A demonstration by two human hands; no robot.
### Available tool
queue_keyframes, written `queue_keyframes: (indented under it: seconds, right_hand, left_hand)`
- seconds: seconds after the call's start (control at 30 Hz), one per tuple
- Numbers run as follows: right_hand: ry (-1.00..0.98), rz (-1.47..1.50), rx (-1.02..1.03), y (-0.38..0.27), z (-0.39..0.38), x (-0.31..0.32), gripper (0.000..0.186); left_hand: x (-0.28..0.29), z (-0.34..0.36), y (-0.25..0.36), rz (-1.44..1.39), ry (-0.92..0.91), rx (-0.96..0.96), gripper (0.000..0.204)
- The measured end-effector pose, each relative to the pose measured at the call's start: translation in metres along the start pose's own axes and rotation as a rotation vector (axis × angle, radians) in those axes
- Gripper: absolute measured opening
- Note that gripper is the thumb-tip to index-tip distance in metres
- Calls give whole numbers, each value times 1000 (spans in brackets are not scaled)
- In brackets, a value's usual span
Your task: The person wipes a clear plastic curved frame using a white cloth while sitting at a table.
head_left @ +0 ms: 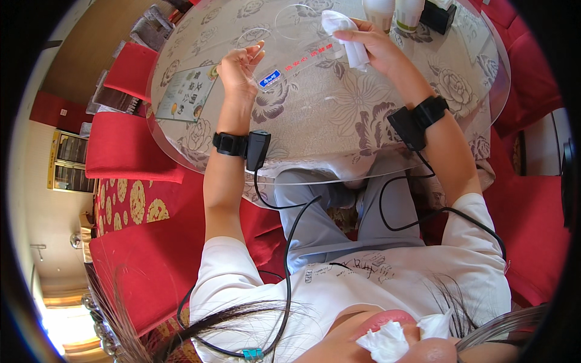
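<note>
My right hand grips a folded white tissue over the round table, which has a flowered cloth under clear glass. My left hand is raised with curled fingers at something clear and thin, too indistinct to name. A blue label and red lettering lie just right of that hand on a clear surface. A pale printed card lies at the table's left. Black devices with cables are strapped to both my forearms.
Paper cups and a black holder stand at the table's back right. Red chairs surround the table on both sides, over a patterned carpet. A yellow-framed cabinet stands by the left wall. My legs are under the table's near edge.
</note>
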State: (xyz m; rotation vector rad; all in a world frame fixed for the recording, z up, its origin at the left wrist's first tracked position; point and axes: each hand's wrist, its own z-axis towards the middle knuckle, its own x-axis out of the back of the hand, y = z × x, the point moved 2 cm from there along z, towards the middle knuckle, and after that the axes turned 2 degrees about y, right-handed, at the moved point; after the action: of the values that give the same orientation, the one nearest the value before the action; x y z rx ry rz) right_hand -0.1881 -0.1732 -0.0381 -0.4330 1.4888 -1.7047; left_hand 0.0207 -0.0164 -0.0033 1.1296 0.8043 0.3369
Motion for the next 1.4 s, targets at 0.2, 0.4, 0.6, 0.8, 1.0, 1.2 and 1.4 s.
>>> queue_keyframes:
  seconds: [0.2, 0.4, 0.6, 0.8, 1.0, 1.2, 1.4]
  right_hand:
    - [60, 0, 29, -3, -6, -9, 52]
    - [77, 50, 16, 2, -3, -8, 49]
    - [61, 74, 7, 4, 0, -5, 44]
    - [61, 35, 20, 5, -1, -3, 41]
    - [45, 81, 6, -10, -13, -21, 40]
    - [88, 98, -60, -11, -14, -17, 35]
    - [94, 113, -25, -9, -13, -22, 35]
  left_hand:
    - [0, 0, -3, 7, 4, 46, 9]
    - [-3, -2, -4, 1, -10, 54, 10]
    - [-4, -3, -5, -6, -7, 92, 11]
    - [-5, -3, -6, -3, -22, 132, 12]
    - [-2, -2, -4, 14, -46, 141, 13]
    - [-4, -3, -5, 47, -79, 171, 12]
    - [-1, 2, -8, 35, -35, 214, 11]
